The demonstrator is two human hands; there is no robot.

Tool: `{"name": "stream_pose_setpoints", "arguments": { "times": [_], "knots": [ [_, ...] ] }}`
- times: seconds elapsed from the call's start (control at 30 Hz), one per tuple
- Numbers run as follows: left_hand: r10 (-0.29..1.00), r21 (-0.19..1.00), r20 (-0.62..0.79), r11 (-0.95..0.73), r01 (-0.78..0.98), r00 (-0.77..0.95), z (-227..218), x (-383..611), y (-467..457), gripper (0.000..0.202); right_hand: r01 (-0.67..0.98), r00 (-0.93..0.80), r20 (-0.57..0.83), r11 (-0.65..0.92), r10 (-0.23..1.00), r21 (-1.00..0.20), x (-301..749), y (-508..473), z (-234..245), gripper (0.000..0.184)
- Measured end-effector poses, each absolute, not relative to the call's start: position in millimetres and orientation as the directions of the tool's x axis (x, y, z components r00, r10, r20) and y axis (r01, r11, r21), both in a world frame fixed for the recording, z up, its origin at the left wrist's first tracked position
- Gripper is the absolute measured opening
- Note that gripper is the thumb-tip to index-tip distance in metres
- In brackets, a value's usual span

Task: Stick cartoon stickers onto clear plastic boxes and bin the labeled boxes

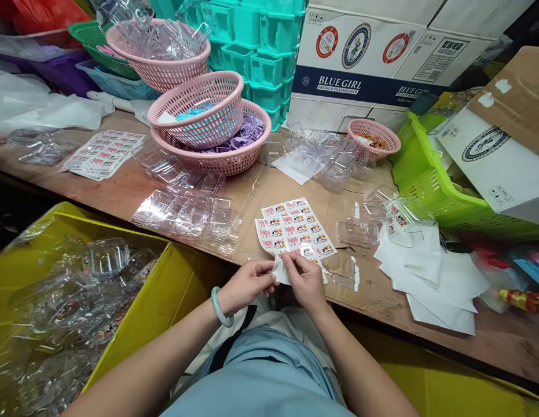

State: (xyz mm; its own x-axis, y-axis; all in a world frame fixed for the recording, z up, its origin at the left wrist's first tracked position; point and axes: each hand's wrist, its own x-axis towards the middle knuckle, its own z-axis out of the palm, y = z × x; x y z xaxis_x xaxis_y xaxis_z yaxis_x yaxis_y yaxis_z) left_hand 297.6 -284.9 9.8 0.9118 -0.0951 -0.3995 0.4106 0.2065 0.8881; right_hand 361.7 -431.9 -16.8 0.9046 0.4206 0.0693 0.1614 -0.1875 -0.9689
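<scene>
My left hand (250,282), with a pale green bangle at the wrist, pinches a folded-up white corner at the near edge of a sticker sheet (300,230). My right hand (307,282) grips the same corner, its fingertips close to those of the left. Orange-and-white cat pictures and pink lettering cover the sheet, which lies on cardboard with at least one more beneath it. Fingers hide part of the fold, so I cannot tell whether a sticker is coming off. Right of the sheet is a clear plastic box (359,231); another clear box (402,220) bears a cat sticker.
White backing papers (429,275) lie at right beside a green crate (443,185). Clear boxes (186,214) stand left of the sheets. Pink baskets (200,110) and a Blue Girl carton (360,63) line the back. A yellow bin (165,289) holds many clear boxes at lower left.
</scene>
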Motion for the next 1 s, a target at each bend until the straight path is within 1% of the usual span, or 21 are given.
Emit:
{"name": "stream_pose_setpoints", "arguments": {
  "times": [0.03,0.1,0.17,0.23,0.27,0.3,0.33,0.37,0.4,0.43,0.5,0.53,0.57,0.63,0.7,0.73,0.8,0.83,0.87,0.93,1.0],
  "knots": [
    [-0.082,0.876,-0.42,0.225,0.428,0.904,8,296,-286,0.029,0.037,0.942,-0.005,-0.118,0.337,-0.992,366,-431,-18,0.022],
    [-0.064,0.844,-0.47,0.259,0.469,0.88,4,288,-286,0.034,-0.179,0.973,-0.159,0.113,0.166,-0.977,379,-433,-19,0.025],
    [0.0,0.848,-0.495,0.215,0.484,0.869,3,275,-284,0.045,-0.26,0.963,-0.27,0.337,0.018,-0.905,394,-440,-18,0.029],
    [0.197,0.909,-0.411,0.021,0.415,0.89,8,262,-279,0.053,-0.182,0.96,-0.251,0.405,-0.125,-0.896,405,-450,-12,0.03],
    [0.302,0.927,-0.311,-0.112,0.357,0.901,13,258,-277,0.052,-0.095,0.967,-0.169,0.349,-0.189,-0.932,407,-454,-8,0.029],
    [0.366,0.929,-0.2,-0.224,0.294,0.909,19,257,-276,0.047,0.019,0.973,-0.034,0.228,-0.228,-0.973,406,-457,-3,0.026],
    [0.382,0.93,-0.118,-0.28,0.237,0.917,25,259,-277,0.041,0.158,0.968,0.143,0.061,-0.208,-0.985,403,-459,2,0.023],
    [0.363,0.947,-0.09,-0.257,0.193,0.928,30,264,-280,0.037,0.32,0.935,0.333,-0.116,-0.118,-0.94,399,-458,6,0.022],
    [0.316,0.973,-0.114,-0.157,0.17,0.942,35,272,-285,0.036,0.486,0.867,0.498,-0.262,0.024,-0.834,394,-455,9,0.024],
    [0.255,0.986,-0.162,0.001,0.168,0.953,38,282,-291,0.037,0.629,0.772,0.61,-0.353,0.179,-0.693,389,-452,11,0.028],
    [0.155,0.914,-0.262,0.356,0.193,0.953,39,308,-305,0.041,0.796,0.598,0.691,-0.4,0.406,-0.454,382,-443,10,0.037],
    [0.129,0.845,-0.298,0.496,0.199,0.946,37,321,-312,0.041,0.823,0.562,0.686,-0.399,0.462,-0.404,382,-439,8,0.041],
    [0.119,0.78,-0.328,0.594,0.197,0.937,34,333,-316,0.039,0.82,0.567,0.671,-0.407,0.478,-0.402,383,-437,6,0.043],
    [0.147,0.709,-0.368,0.683,0.175,0.918,27,353,-321,0.035,0.735,0.676,0.613,-0.441,0.41,-0.515,390,-437,2,0.049],
    [0.165,0.714,-0.37,0.68,0.166,0.914,22,366,-317,0.034,0.564,0.826,0.486,-0.436,0.287,-0.701,403,-440,0,0.051],
    [0.169,0.734,-0.351,0.661,0.158,0.921,21,370,-314,0.034,0.48,0.876,0.396,-0.408,0.275,-0.777,412,-442,1,0.045],
    [0.188,0.777,-0.309,0.616,0.133,0.932,21,377,-304,0.035,0.384,0.9,0.262,-0.352,0.349,-0.853,433,-439,7,0.031],
    [0.218,0.787,-0.312,0.605,0.123,0.925,21,379,-298,0.038,0.379,0.888,0.236,-0.338,0.394,-0.862,446,-433,11,0.03],
    [0.258,0.787,-0.333,0.605,0.117,0.907,22,381,-293,0.044,0.389,0.879,0.237,-0.336,0.414,-0.858,460,-425,16,0.031],
    [0.328,0.766,-0.398,0.632,0.114,0.856,21,381,-284,0.056,0.443,0.874,0.309,-0.357,0.374,-0.822,493,-397,25,0.027],
    [0.344,0.747,-0.438,0.653,0.124,0.831,19,378,-278,0.061,0.524,0.841,0.397,-0.372,0.368,-0.766,529,-358,29,0.025]
  ]
}}
